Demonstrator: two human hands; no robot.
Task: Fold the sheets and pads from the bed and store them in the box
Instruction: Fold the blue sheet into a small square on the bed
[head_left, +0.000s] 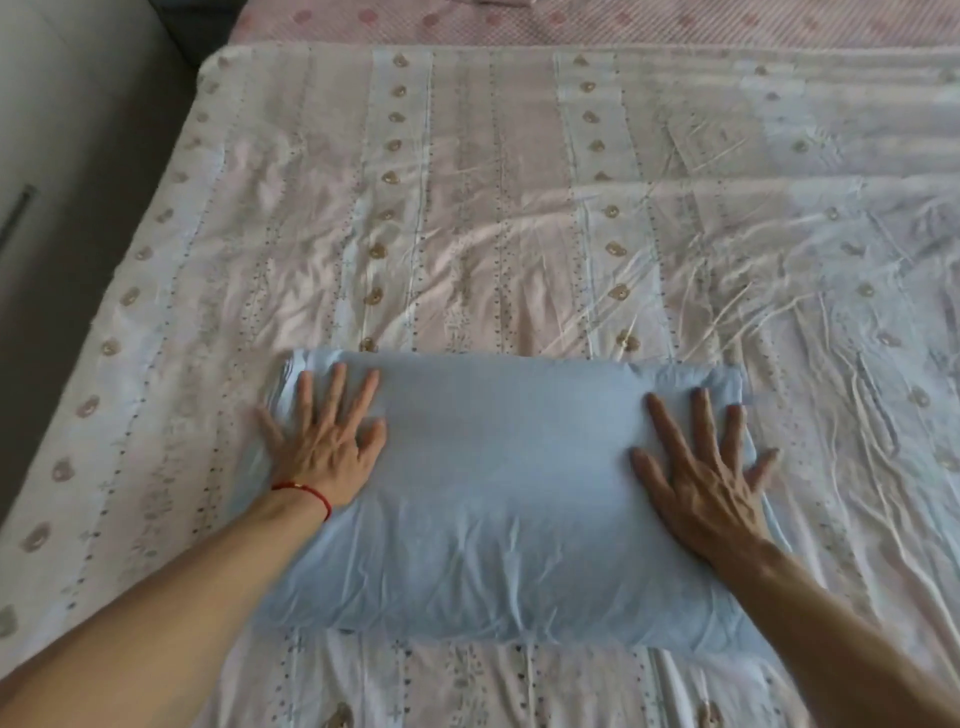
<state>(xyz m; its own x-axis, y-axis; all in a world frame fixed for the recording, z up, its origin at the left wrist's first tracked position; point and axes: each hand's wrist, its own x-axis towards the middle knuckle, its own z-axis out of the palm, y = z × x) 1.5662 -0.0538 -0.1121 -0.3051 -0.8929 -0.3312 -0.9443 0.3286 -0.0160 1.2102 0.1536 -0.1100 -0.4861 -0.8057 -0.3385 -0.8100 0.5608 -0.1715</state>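
Note:
A light blue sheet (498, 493), folded into a thick rectangle, lies on the bed in front of me. My left hand (324, 436) presses flat on its left end, fingers spread and straight; a red cord circles that wrist. My right hand (706, 467) lies flat on the right end, fingers spread too. Under the bundle a pale patterned sheet (467, 208) with striped bands and small brown motifs covers the bed, wrinkled on the right. No box is in view.
A pink dotted pad (571, 21) shows along the far edge of the bed. Grey furniture (78, 130) stands along the bed's left side. The patterned sheet stretches wide beyond and to the right of the bundle.

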